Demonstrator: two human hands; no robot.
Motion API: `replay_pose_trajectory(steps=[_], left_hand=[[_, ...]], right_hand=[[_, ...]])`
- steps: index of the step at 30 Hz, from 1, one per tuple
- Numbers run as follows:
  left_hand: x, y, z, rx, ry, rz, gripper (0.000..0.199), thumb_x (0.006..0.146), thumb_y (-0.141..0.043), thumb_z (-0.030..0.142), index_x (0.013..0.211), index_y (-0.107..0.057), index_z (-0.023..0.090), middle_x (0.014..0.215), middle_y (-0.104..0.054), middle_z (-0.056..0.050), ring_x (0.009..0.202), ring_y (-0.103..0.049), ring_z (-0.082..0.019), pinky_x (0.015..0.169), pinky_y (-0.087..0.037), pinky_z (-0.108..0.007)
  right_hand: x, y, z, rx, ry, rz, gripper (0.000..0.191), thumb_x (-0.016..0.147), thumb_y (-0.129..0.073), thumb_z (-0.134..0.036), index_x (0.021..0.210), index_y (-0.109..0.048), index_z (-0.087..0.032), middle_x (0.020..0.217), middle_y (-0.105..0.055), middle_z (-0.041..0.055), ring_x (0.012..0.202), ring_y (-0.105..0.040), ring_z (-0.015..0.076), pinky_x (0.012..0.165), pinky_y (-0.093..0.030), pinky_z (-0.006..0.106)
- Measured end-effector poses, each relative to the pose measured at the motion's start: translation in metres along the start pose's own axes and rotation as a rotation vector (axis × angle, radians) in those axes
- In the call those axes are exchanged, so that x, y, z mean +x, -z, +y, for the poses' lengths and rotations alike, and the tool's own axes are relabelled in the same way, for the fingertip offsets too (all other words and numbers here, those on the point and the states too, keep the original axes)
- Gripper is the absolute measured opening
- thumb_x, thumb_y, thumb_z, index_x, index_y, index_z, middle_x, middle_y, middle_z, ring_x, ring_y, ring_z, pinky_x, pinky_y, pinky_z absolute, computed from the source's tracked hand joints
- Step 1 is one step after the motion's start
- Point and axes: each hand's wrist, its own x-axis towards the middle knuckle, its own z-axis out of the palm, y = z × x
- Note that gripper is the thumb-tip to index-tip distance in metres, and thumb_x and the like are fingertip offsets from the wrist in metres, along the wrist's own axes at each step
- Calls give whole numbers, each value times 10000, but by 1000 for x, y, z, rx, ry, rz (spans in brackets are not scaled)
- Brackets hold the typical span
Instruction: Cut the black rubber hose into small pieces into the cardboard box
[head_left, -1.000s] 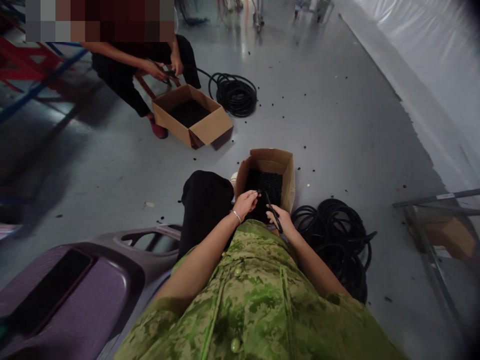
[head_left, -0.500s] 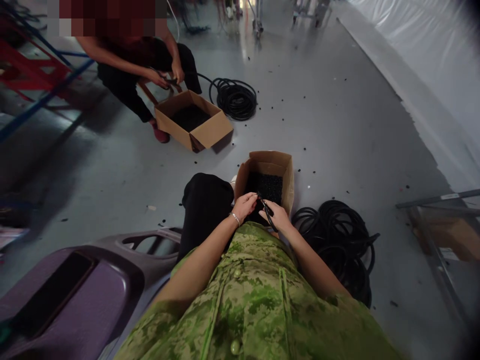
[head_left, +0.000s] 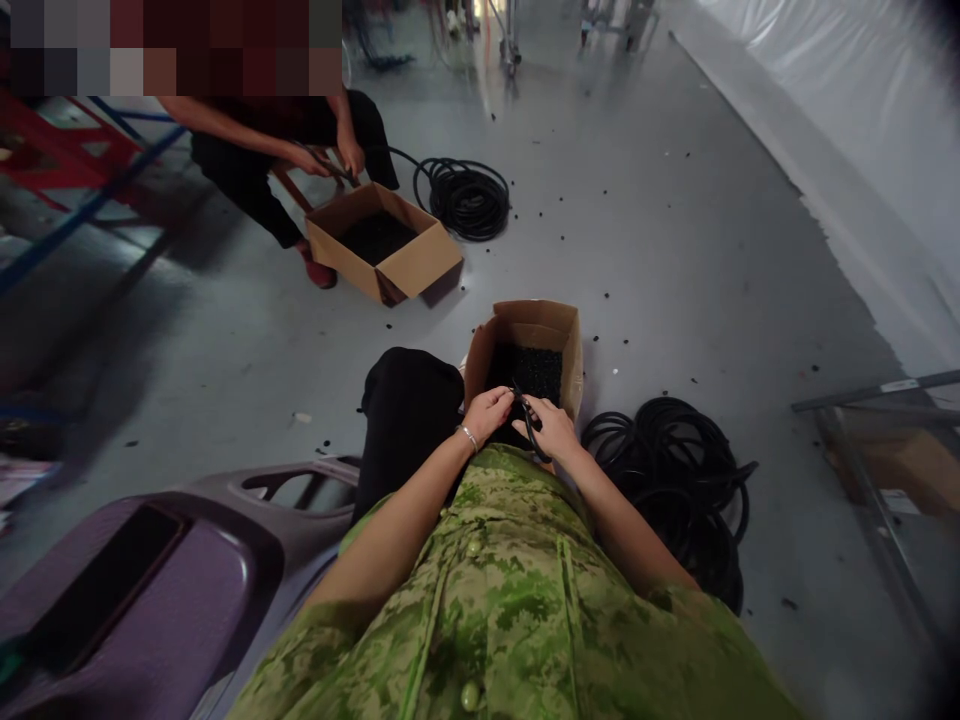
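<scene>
My left hand (head_left: 489,412), with a bracelet at the wrist, is closed in a pinch over the near cardboard box (head_left: 573,350). What its fingertips hold is too small and dark to make out. My right hand (head_left: 551,428) is wrapped round black-handled pliers (head_left: 534,438), their tip close to the left fingertips. Small black pieces (head_left: 541,372) fill the bottom of the box, just beyond both hands. A loose coil of black hose (head_left: 667,450) lies on the floor to the right of my right hand.
A co-worker's hands (head_left: 351,160) are over another cardboard box (head_left: 424,262) ahead on the left. Beside it lies a second hose coil (head_left: 469,200). A purple plastic seat (head_left: 202,600) with a dark phone-like slab (head_left: 105,590) stands left. A metal frame (head_left: 870,400) stands right. Black bits dot the floor.
The pliers have turned slightly in my right hand, and their handles look more spread. My left hand keeps its pinch. The co-worker's hands have shifted slightly.
</scene>
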Motion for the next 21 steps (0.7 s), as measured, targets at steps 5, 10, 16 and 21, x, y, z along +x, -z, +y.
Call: replay_pose_trajectory(steps=[5,10,16,21], left_hand=[[1,1,-3,-21,14,-19,334,757,-603,493,729,-538,167,489,-375,83,392,-305,-40,396,-195,-184],[2,2,-5,-26,35,-12,363,751,-605,521,769,-574,160,502,-380,79,385,-306,-36,390,-181,-179],[3,1,-3,-23,72,-8,324,765,-615,470,755,-580,149,499,-379,75,381,-306,-31,385,-172,-173],[4,1,-3,-19,118,33,292,783,-610,431,737,-577,144,495,-390,73,370,-307,-29,380,-168,-173]], right_hand=[[0,-6,4,-5,26,21,467,884,-578,-455,1315,-558,-274,1018,-680,42,872,-643,179,764,-463,261],[-5,-8,3,-44,17,39,386,896,-556,-436,1243,-606,-275,1035,-710,45,899,-660,195,747,-461,248],[-17,-8,2,-232,-23,17,250,905,-533,-405,1007,-692,-241,900,-747,56,768,-676,182,667,-422,225],[-17,-10,0,-247,-44,17,255,896,-536,-398,1021,-693,-241,921,-755,61,789,-691,193,665,-425,229]])
